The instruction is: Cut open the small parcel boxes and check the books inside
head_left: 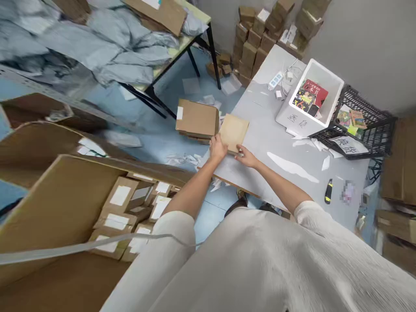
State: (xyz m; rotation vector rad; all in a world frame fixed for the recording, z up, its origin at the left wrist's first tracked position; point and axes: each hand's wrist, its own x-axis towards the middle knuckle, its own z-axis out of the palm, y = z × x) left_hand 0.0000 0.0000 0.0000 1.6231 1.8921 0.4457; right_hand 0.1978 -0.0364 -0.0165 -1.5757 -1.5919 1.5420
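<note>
A flat tan cardboard box (234,131) is at the left corner of the grey table, its pale top facing up. My left hand (218,148) is closed on its left near corner. At the near right edge of the same box, my right hand (246,156) grips with thumb and fingers; some fingertips are hidden. Just left of the table corner, a larger brown carton (198,118) with a white label stands beside my left hand, on top of other cardboard.
The grey table (256,130) bears a white foam bin (308,97) with books, a black crate (367,125), a power strip (275,80) and a yellow-black box cutter (328,191). A large open carton (65,208) of labelled boxes is at left. Grey parcels (123,47) lie beyond.
</note>
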